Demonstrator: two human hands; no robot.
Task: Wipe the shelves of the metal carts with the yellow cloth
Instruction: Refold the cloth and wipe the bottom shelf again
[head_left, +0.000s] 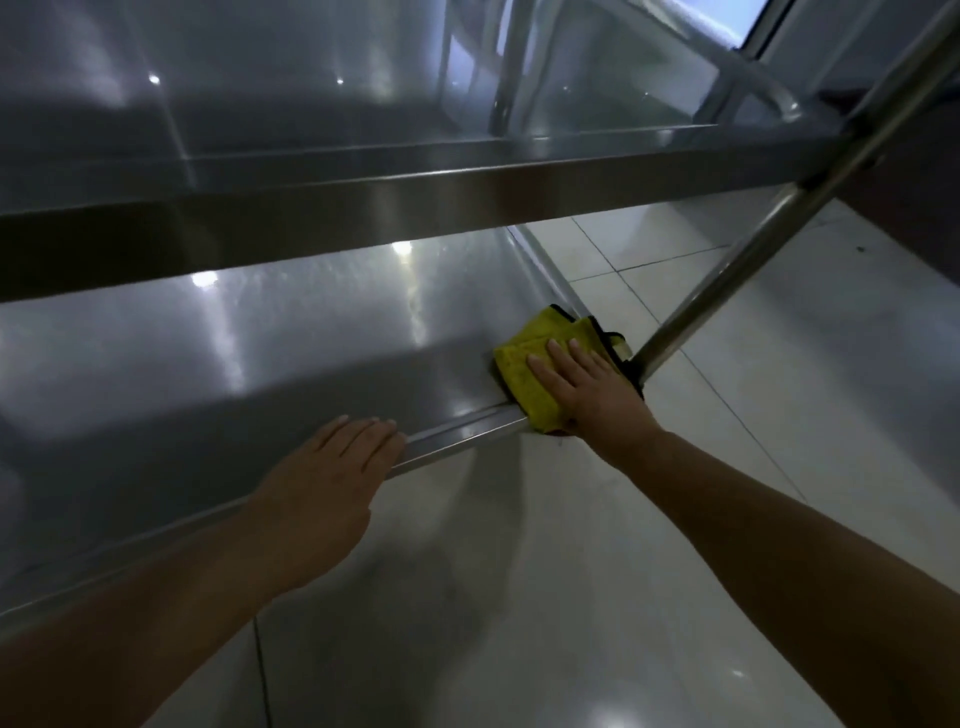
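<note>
Down at the lower shelf of the metal cart, I see my left hand on the near rim, fingers straight and together, lying flat over the raised edge with nothing in its grasp. Further right along that rim, the yellow cloth sits folded in the shelf's near right corner, partly draped over the edge. My right hand presses flat on top of it, fingers straight and slightly spread, palm bearing down rather than curling round the fabric. Just beside the cloth, the cart's round upright post rises at a slant toward the upper shelf, which spans the view above. Pale floor tiles show beyond the post and beneath my forearms.
</note>
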